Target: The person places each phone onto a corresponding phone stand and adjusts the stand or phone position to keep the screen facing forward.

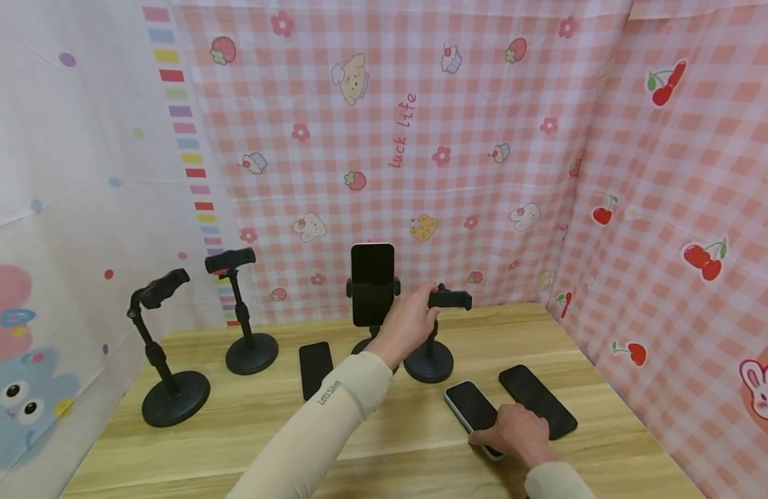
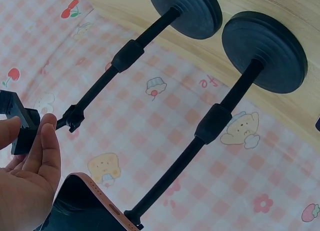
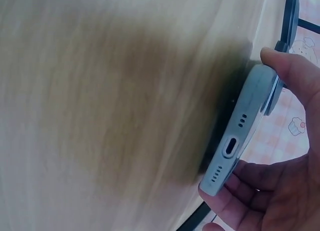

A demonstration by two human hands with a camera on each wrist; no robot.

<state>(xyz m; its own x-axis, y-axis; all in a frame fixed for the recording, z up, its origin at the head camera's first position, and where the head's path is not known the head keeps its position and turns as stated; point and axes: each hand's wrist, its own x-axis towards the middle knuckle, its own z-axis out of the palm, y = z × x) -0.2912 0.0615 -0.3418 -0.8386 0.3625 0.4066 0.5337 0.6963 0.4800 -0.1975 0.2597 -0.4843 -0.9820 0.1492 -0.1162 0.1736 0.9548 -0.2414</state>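
My left hand (image 1: 409,324) pinches the black clamp (image 1: 451,299) on top of a phone stand whose round base (image 1: 430,364) rests on the table. The left wrist view shows thumb and fingers on either side of that clamp (image 2: 22,122). Just left of it, a second stand carries an upright phone (image 1: 373,281) with a dark screen. My right hand (image 1: 522,433) grips the lower end of a pale-edged phone (image 1: 470,404), screen up at the table. In the right wrist view, thumb and fingers hold opposite edges of this phone (image 3: 240,133), its charging port facing the camera.
Beside my right hand lies a black phone (image 1: 536,398). Another phone (image 1: 315,367) lies left of the middle stands, partly behind my left sleeve (image 1: 334,416). Two more stands (image 1: 175,396) with bare clamps are at the left. Checked cloth (image 1: 390,194) hangs behind the wooden table (image 1: 247,423).
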